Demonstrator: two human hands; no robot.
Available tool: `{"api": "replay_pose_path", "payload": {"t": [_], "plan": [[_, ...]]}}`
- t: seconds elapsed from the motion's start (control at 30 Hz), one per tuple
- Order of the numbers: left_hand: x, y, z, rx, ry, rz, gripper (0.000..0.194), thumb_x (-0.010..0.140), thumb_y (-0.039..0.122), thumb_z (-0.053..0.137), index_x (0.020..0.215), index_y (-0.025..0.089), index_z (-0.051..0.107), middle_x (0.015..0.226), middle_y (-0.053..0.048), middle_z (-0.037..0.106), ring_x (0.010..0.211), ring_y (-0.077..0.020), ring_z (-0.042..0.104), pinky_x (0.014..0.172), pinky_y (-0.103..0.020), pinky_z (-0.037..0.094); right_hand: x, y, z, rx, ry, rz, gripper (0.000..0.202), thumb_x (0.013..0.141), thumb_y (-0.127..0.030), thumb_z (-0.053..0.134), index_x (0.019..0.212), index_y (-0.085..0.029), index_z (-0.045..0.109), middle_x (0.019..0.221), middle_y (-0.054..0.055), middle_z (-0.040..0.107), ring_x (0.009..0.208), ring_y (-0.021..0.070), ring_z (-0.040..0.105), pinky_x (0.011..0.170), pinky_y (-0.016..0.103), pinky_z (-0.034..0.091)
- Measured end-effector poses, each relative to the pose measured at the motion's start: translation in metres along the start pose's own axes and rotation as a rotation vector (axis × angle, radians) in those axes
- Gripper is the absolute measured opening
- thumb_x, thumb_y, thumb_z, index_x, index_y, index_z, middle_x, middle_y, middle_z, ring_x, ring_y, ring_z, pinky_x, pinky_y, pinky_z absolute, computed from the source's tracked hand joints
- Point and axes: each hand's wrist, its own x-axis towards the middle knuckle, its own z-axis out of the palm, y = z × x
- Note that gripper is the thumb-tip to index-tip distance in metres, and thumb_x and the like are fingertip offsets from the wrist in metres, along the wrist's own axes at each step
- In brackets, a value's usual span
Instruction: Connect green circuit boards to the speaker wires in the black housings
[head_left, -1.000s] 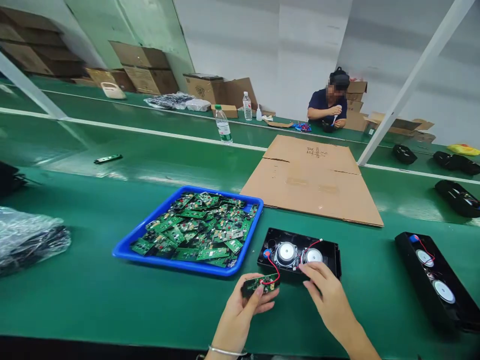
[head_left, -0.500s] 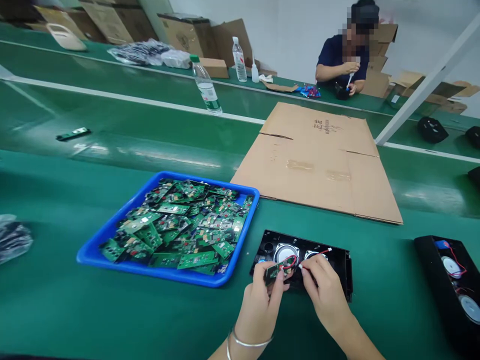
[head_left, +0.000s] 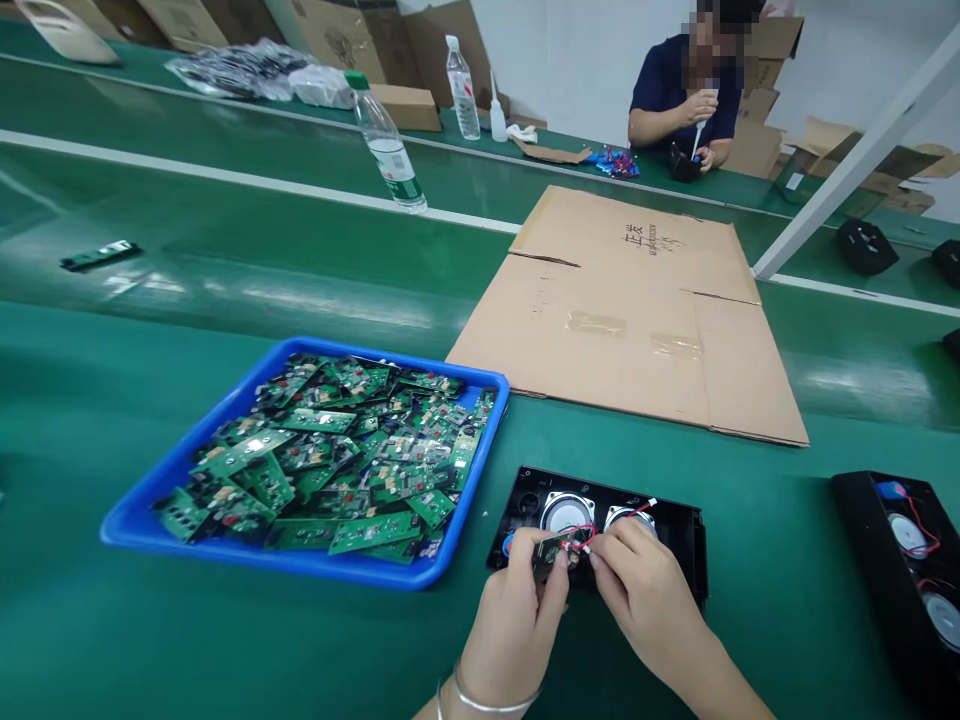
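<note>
My left hand (head_left: pixel 517 600), with a silver bangle at its wrist, is closed on a small green circuit board (head_left: pixel 551 556). My right hand (head_left: pixel 645 580) pinches a thin wire with a white plug (head_left: pixel 587 549) right beside the board; the fingertips partly cover it. Both hands are over a black speaker housing (head_left: pixel 679 540) lying on the green table. Two round speakers (head_left: pixel 568 513) sit inside the housing. Another wire end with a white plug (head_left: pixel 651 504) sticks up above my right hand. A bit of blue shows at the housing's left edge.
Left stands a blue tray (head_left: pixel 112 530) heaped with circuit boards (head_left: pixel 375 528). A flattened cardboard box (head_left: pixel 637 370) lies beyond. At right is another speaker housing (head_left: pixel 862 560). Across the bench a person (head_left: pixel 675 100) works near water bottles (head_left: pixel 390 155). A lone board (head_left: pixel 101 256) lies far left.
My view has shifted slightly, so the tray appears further left. My right hand has brought the white plug closer to the board, which my left hand still holds.
</note>
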Motion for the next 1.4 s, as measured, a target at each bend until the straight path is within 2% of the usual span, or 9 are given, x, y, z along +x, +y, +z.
{"api": "replay_pose_path", "payload": {"t": [0.17, 0.3, 0.4, 0.53, 0.7, 0.87, 1.03, 1.3, 1.4], "plan": [[0.003, 0.015, -0.002, -0.104, -0.022, -0.118, 0.013, 0.079, 0.036, 0.046, 0.081, 0.023, 0.045, 0.053, 0.002, 0.06, 0.044, -0.0178, 0.06, 0.043, -0.026, 0.049, -0.003, 0.004, 0.003, 0.015, 0.059, 0.028, 0.028, 0.093, -0.019, 0.03, 0.083, -0.018, 0.056, 0.078, 0.005, 0.055, 0.068, 0.0144, 0.052, 0.058, 0.026, 0.044], [0.003, 0.016, -0.001, -0.149, -0.007, -0.119, 0.013, 0.078, 0.036, 0.046, 0.081, 0.023, 0.045, 0.062, -0.001, 0.064, 0.051, -0.0194, 0.064, 0.045, -0.027, 0.052, -0.004, 0.004, 0.004, -0.036, 0.052, -0.029, 0.027, 0.093, -0.019, 0.032, 0.083, -0.018, 0.057, 0.075, 0.004, 0.053, 0.065, 0.0138, 0.051, 0.055, 0.025, 0.042], [0.004, 0.005, -0.001, -0.057, -0.035, -0.058, 0.015, 0.08, 0.038, 0.044, 0.082, 0.023, 0.047, 0.052, 0.001, 0.058, 0.048, -0.021, 0.062, 0.046, -0.029, 0.051, -0.003, 0.002, 0.003, -0.104, 0.034, -0.062, 0.029, 0.093, -0.018, 0.031, 0.081, -0.018, 0.058, 0.072, 0.004, 0.052, 0.064, 0.0137, 0.049, 0.054, 0.024, 0.04], [0.006, -0.007, -0.001, 0.098, -0.062, 0.069, 0.015, 0.083, 0.036, 0.038, 0.084, 0.023, 0.047, 0.057, -0.002, 0.062, 0.047, -0.0211, 0.062, 0.044, -0.028, 0.047, 0.0, 0.0, 0.0, -0.22, -0.013, -0.134, 0.033, 0.093, -0.017, 0.029, 0.076, -0.017, 0.058, 0.07, 0.004, 0.051, 0.063, 0.0143, 0.047, 0.051, 0.024, 0.038], [0.009, 0.0, -0.008, 0.451, -0.236, 0.286, 0.022, 0.086, 0.021, 0.026, 0.09, 0.018, 0.048, 0.058, -0.007, 0.065, 0.047, -0.0235, 0.063, 0.041, -0.028, 0.038, 0.003, 0.005, 0.0, -0.341, 0.01, -0.225, 0.037, 0.093, -0.016, 0.029, 0.072, -0.017, 0.058, 0.067, 0.004, 0.054, 0.059, 0.0149, 0.049, 0.048, 0.026, 0.036], [0.011, 0.01, -0.017, 0.595, -0.33, 0.401, 0.027, 0.087, 0.016, 0.025, 0.093, 0.015, 0.05, 0.058, -0.008, 0.066, 0.048, -0.0252, 0.062, 0.043, -0.029, 0.037, 0.003, 0.011, 0.002, -0.172, 0.044, -0.142, 0.037, 0.095, -0.03, 0.031, 0.071, -0.017, 0.056, 0.064, 0.003, 0.058, 0.056, 0.0142, 0.052, 0.049, 0.025, 0.039], [0.011, 0.007, -0.021, 0.579, -0.326, 0.463, 0.026, 0.086, 0.018, 0.027, 0.088, 0.017, 0.053, 0.058, -0.008, 0.065, 0.048, -0.024, 0.061, 0.045, -0.028, 0.04, 0.005, 0.01, 0.001, -0.065, 0.03, -0.054, 0.039, 0.094, -0.037, 0.031, 0.071, -0.018, 0.054, 0.064, 0.003, 0.059, 0.054, 0.0134, 0.052, 0.046, 0.024, 0.038], [0.007, 0.008, -0.018, 0.184, -0.314, 0.188, 0.014, 0.083, 0.028, 0.039, 0.081, 0.022, 0.052, 0.055, -0.002, 0.059, 0.048, -0.0201, 0.061, 0.046, -0.026, 0.048, 0.007, 0.005, 0.002, -0.073, 0.093, -0.093, 0.048, 0.095, -0.039, 0.027, 0.064, -0.017, 0.057, 0.055, 0.002, 0.057, 0.047, 0.0124, 0.051, 0.043, 0.024, 0.037], [0.004, 0.015, -0.013, -0.005, -0.197, 0.048, 0.014, 0.082, 0.035, 0.042, 0.083, 0.023, 0.049, 0.059, -0.001, 0.062, 0.05, -0.0197, 0.063, 0.049, -0.026, 0.051, -0.001, 0.001, -0.005, -0.013, 0.233, -0.032, 0.037, 0.093, -0.037, 0.035, 0.08, -0.017, 0.062, 0.074, 0.006, 0.064, 0.06, 0.0143, 0.059, 0.05, 0.024, 0.046]]}}
